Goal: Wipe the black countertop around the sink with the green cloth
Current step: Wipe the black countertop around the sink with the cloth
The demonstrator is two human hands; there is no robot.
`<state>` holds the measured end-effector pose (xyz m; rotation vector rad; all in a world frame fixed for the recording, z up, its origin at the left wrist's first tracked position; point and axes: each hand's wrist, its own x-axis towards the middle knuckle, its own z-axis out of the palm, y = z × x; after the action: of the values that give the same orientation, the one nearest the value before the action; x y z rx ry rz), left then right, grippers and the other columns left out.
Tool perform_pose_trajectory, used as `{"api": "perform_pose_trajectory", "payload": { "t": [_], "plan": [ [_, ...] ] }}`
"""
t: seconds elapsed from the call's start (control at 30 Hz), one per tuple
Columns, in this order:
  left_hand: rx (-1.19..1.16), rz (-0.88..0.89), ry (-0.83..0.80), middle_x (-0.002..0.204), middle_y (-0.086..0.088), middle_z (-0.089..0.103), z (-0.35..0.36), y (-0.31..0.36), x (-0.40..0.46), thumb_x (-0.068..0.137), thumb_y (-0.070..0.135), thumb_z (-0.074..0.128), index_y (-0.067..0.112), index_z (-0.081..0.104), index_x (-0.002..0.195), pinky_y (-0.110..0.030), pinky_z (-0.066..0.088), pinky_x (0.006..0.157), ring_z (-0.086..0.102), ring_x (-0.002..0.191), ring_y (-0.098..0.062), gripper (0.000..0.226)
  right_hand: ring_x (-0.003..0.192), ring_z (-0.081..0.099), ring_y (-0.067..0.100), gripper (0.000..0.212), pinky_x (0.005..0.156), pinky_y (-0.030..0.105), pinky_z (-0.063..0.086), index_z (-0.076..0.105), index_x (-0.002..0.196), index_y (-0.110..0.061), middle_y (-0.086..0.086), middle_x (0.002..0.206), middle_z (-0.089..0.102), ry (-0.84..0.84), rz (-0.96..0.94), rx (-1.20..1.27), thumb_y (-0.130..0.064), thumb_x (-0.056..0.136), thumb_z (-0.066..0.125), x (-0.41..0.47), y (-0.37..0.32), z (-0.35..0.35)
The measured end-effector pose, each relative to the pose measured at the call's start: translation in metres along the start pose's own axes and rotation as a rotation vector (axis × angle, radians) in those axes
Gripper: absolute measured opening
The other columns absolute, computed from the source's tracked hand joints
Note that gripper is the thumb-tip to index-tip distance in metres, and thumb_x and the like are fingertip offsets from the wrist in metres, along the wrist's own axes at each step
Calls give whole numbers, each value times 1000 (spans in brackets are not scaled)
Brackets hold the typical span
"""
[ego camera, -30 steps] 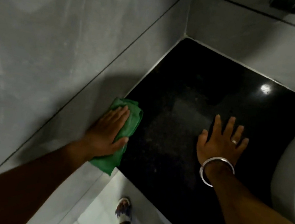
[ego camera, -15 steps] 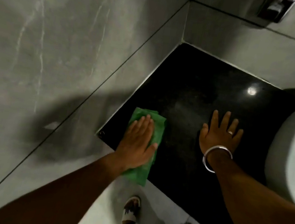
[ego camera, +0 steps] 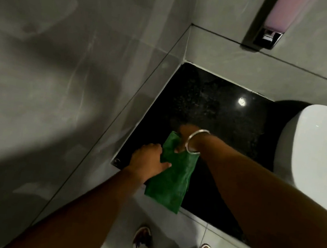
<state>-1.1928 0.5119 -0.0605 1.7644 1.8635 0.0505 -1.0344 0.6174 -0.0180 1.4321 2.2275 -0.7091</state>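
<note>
The green cloth hangs over the front left corner of the black countertop, its lower end past the counter edge. My left hand grips the cloth's left side. My right hand, with a silver bangle on the wrist, is bent down onto the cloth's top edge with fingers curled into it. The white sink stands at the right, its drain showing.
Grey tiled walls close the counter in on the left and at the back. A soap dispenser hangs on the back wall. Below the counter edge are pale floor tiles and my two sandalled feet.
The cloth slid from the left wall edge toward the front corner and now hangs off it. My right hand left its flat rest on the counter and came across to the cloth.
</note>
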Motion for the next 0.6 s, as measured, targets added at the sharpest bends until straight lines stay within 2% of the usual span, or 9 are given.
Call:
{"api": "perform_pose_trajectory", "payload": {
  "t": [0.07, 0.1, 0.2, 0.27, 0.37, 0.43, 0.53, 0.6],
  "plan": [
    [-124, -3, -56, 95, -7, 66, -5, 5, 9, 79, 42, 73, 19, 61, 91, -37, 53, 79, 63, 91, -27, 29, 109, 62, 32, 77, 92, 40, 53, 59, 123, -9, 14, 125, 63, -71, 57, 51, -41, 58, 88, -2, 5, -3],
    [-237, -4, -92, 88, -6, 65, -6, 7, 12, 81, 33, 74, 18, 60, 85, -36, 52, 77, 63, 85, -25, 21, 103, 65, 31, 72, 90, 42, 55, 62, 118, -9, 14, 119, 67, -95, 79, 164, -37, 58, 89, -11, 13, 0],
    [-612, 27, -255, 72, 0, 59, -15, 22, 12, 85, 16, 72, 20, 57, 73, -31, 46, 68, 57, 70, -14, 20, 94, 71, 33, 49, 87, 48, 58, 70, 106, -9, 15, 106, 74, -120, 166, 792, -25, 63, 87, -70, 47, 18],
    [-691, 81, -377, 72, 3, 62, -24, 43, 6, 89, 20, 69, 20, 62, 72, -26, 46, 69, 60, 70, -8, 18, 96, 71, 34, 40, 89, 47, 57, 72, 104, -5, 17, 104, 75, -95, 190, 1273, -15, 67, 84, -125, 70, 36],
    [-848, 137, -659, 84, 1, 71, -26, 89, -6, 91, 28, 66, 18, 71, 88, -22, 51, 73, 66, 81, -8, 11, 94, 72, 33, 41, 79, 42, 59, 73, 104, -5, 18, 103, 75, 61, 192, 1684, -18, 66, 83, -208, 101, 65],
    [-939, 95, -877, 97, -5, 74, -11, 135, -19, 87, 30, 68, 14, 71, 103, -25, 55, 78, 69, 90, -15, 23, 100, 70, 35, 43, 77, 41, 59, 70, 110, -5, 19, 109, 73, 195, 211, 1852, -19, 70, 80, -269, 125, 89],
    [-900, 60, -1217, 106, -9, 74, 28, 209, -48, 82, 23, 69, 7, 65, 118, -33, 58, 83, 72, 95, -21, 40, 98, 71, 34, 29, 75, 41, 59, 72, 108, -6, 19, 107, 74, 408, 288, 2035, -16, 80, 71, -361, 157, 131],
    [-835, 54, -1333, 109, -10, 74, 67, 266, -77, 82, 12, 66, 9, 65, 121, -38, 60, 83, 72, 98, -23, 39, 91, 73, 31, 23, 71, 38, 60, 75, 101, -9, 17, 100, 76, 609, 373, 2136, -16, 80, 68, -430, 180, 163]
  ]
}}
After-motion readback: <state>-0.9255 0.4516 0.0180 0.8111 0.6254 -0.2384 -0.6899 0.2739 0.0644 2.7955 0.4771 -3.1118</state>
